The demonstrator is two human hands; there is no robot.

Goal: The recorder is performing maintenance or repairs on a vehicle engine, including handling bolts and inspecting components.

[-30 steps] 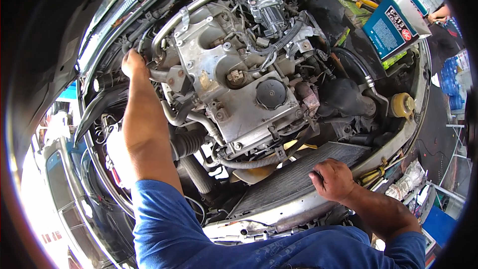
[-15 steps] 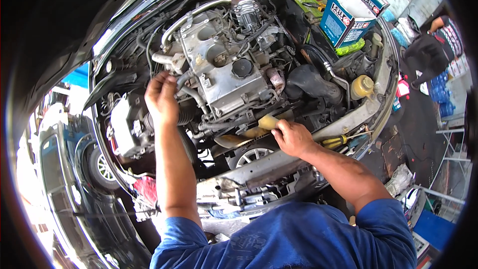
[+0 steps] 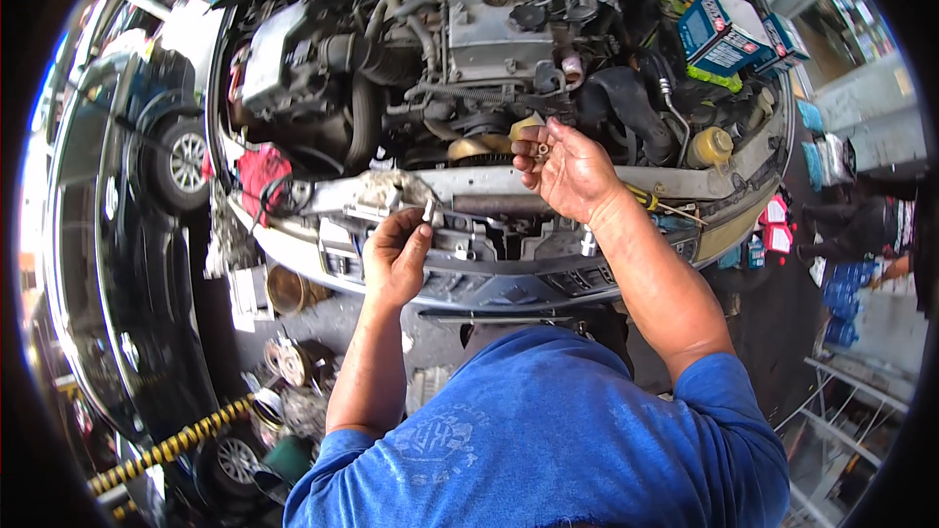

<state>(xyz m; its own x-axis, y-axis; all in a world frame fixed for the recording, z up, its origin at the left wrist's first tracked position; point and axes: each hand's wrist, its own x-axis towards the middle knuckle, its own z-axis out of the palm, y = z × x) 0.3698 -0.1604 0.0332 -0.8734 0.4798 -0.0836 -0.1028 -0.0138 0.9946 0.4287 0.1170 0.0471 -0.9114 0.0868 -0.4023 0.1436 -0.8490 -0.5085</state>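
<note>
Left hand (image 3: 394,256): now clear of engine (image 3: 497,34); thumb and fingers pinch small metallic piece (image 3: 428,211), in front of engine, to left. Right hand (image 3: 579,171): in front of engine, fingers half-curled, tan piece (image 3: 525,125) at tips, hold unclear. Change suggests loose-part handling, engine work paused.

The shirt (image 3: 558,420) is blue, the cloth (image 3: 260,179) red.

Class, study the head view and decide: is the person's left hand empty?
No, the left hand pinches a small, light-coloured piece between its thumb and fingers.
</note>
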